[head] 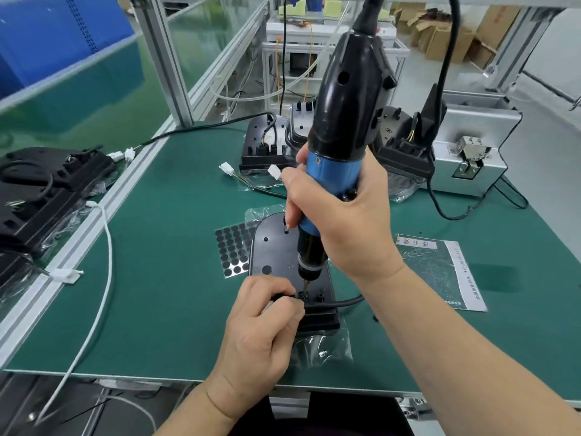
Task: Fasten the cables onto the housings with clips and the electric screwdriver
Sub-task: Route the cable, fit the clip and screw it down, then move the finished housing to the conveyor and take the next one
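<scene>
Right hand (339, 221): you had it wrapped round the blue grip of the electric screwdriver (342, 121), fingers curled tight, tool near upright and leaning a little away from you. Its bit (302, 282) stood down at the near end of the housing (273, 247), right at the clip (303, 295).

Left hand (264, 313): fingers curled in, tips pinching the cable (349, 300) just beside the bit. Cable ran off to the right under your right wrist. Couldn't tell from here whether the screw was seated or how far in.

Housing lay flat on a clear plastic bag (323, 344) on the green mat (173, 247), a sheet of black dots (231, 250) just beside it on the left. More housings (264, 146) with leads stood well apart at the back.

Risks, as I judged them:
- Lean on the tool could let the bit cam out and skid onto the housing or your fingertips, which sat very close.
- The slick bag beneath could let the housing creep under driving torque.
- If the pinch loosened, the cable might ride out from under the clip and get trapped or nicked.
- Driving off-square could cross-thread the plastic boss.
</scene>
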`<action>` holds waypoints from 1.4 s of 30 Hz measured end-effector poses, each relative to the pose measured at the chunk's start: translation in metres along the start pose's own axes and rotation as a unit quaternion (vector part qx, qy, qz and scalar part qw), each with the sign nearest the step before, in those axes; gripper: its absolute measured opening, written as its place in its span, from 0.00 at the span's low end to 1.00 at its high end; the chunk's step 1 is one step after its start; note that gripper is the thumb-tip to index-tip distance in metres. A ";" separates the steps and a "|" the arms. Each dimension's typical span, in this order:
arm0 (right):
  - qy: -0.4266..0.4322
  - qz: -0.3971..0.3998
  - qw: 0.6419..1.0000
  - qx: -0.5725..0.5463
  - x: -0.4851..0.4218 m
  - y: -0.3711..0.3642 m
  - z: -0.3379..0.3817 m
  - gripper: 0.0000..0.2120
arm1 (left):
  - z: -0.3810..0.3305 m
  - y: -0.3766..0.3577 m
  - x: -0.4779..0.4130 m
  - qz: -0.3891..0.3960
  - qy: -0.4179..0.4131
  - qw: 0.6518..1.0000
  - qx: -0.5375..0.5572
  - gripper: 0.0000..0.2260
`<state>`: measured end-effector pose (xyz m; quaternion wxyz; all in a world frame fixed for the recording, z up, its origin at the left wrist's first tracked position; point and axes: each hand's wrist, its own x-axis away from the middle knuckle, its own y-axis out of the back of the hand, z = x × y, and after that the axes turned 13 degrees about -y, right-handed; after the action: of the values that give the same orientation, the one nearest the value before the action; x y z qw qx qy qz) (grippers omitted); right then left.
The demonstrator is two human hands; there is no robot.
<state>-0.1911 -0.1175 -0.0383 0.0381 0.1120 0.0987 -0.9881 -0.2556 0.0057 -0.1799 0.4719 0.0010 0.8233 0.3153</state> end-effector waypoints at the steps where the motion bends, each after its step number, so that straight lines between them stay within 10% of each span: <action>1: 0.000 0.003 1.000 0.003 0.000 0.000 0.000 0.10 | 0.000 0.000 -0.001 0.001 0.001 1.000 -0.001 0.06; 10: 0.063 0.008 0.998 -0.012 0.015 0.007 0.005 0.13 | -0.002 0.000 -0.001 -0.002 0.007 1.000 -0.006 0.05; 17: -0.057 -0.215 0.974 0.049 -0.033 0.106 0.018 0.19 | -0.001 0.006 0.000 0.021 0.050 0.998 0.030 0.14; 25: -0.315 -0.305 0.848 0.299 -0.029 0.210 -0.051 0.33 | 0.002 0.008 -0.003 0.055 0.003 0.998 0.001 0.08; 38: -0.238 -0.303 0.672 0.633 -0.005 0.194 -0.055 0.29 | -0.003 0.013 -0.010 0.024 0.080 0.995 0.061 0.02; 42: -0.070 -0.250 0.775 0.576 0.007 0.137 -0.036 0.22 | -0.008 0.020 -0.016 -0.028 0.189 0.980 0.063 0.03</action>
<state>-0.1768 -0.2447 -0.1004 -0.2755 0.0147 -0.4678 -0.8397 -0.2590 0.0123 -0.1542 0.3153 -0.0517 0.9156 0.2443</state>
